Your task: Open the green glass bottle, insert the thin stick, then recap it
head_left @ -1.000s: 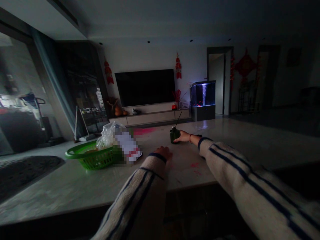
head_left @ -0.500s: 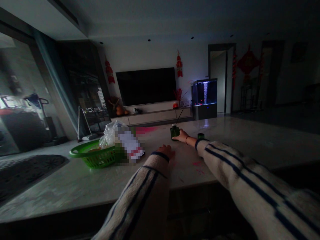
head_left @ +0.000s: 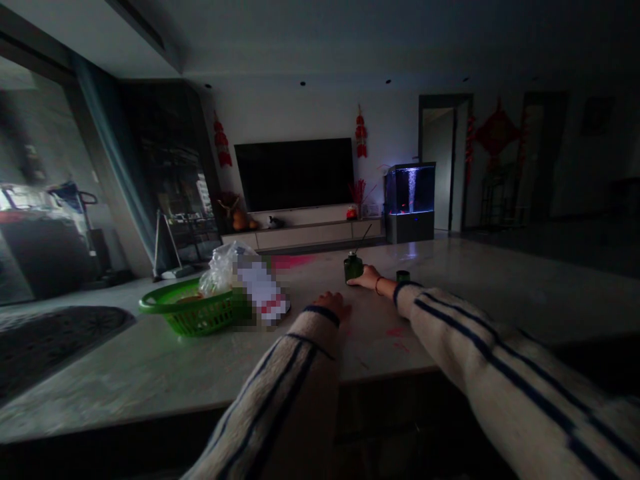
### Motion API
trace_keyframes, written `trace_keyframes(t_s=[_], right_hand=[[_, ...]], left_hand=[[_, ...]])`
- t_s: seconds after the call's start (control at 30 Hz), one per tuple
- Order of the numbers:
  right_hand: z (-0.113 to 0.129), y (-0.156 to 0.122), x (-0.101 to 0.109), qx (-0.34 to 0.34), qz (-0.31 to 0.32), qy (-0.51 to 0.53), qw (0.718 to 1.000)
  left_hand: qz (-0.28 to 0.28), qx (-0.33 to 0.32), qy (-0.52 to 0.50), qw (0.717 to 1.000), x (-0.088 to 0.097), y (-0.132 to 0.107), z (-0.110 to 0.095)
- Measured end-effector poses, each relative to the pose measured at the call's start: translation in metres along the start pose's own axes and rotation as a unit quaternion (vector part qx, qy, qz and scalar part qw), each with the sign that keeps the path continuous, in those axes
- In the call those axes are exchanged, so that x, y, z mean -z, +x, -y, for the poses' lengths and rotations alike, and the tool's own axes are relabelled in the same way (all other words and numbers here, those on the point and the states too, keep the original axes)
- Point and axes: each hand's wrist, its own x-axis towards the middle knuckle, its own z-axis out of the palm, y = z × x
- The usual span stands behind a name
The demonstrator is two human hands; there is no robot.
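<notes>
A small dark green glass bottle (head_left: 353, 269) stands on the pale stone table, with a thin dark stick (head_left: 364, 238) poking from its neck and leaning right. My right hand (head_left: 367, 276) is wrapped round the bottle's right side near its base. Just behind that wrist sits a short dark green cylinder (head_left: 403, 275), partly hidden by the sleeve. My left hand (head_left: 334, 304) lies on the tabletop in front of the bottle, not touching it, its fingers spread low on the surface and holding nothing.
To the left, a green plastic basket (head_left: 200, 319) holds a clear plastic bag (head_left: 223, 267); a blurred-out white item (head_left: 263, 287) leans at its side. The table's front edge (head_left: 390, 375) runs below my arms. Beyond are a television (head_left: 295, 175) and a lit fish tank (head_left: 411, 190).
The view has shifted slightly, so the room sits a little lower. The stick leans somewhat more to the right. My right hand keeps its hold on the bottle; my left hand has stayed put.
</notes>
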Motion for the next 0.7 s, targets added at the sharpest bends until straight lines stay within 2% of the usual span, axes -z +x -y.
trace_keyframes(t_s=[0.2, 0.43, 0.7], right_hand=[[0.005, -0.006, 0.008, -0.054, 0.042, 0.035, 0.997], [0.002, -0.009, 0.006, -0.028, 0.0, 0.012, 1.0], [0.011, -0.016, 0.01, -0.04, 0.051, 0.023, 0.998]], left_hand=[[-0.004, -0.002, 0.004, 1.0, 0.001, -0.001, 0.0], [-0.006, -0.002, 0.002, 1.0, 0.0, -0.001, 0.0], [-0.005, -0.007, 0.011, 1.0, -0.004, 0.004, 0.002]])
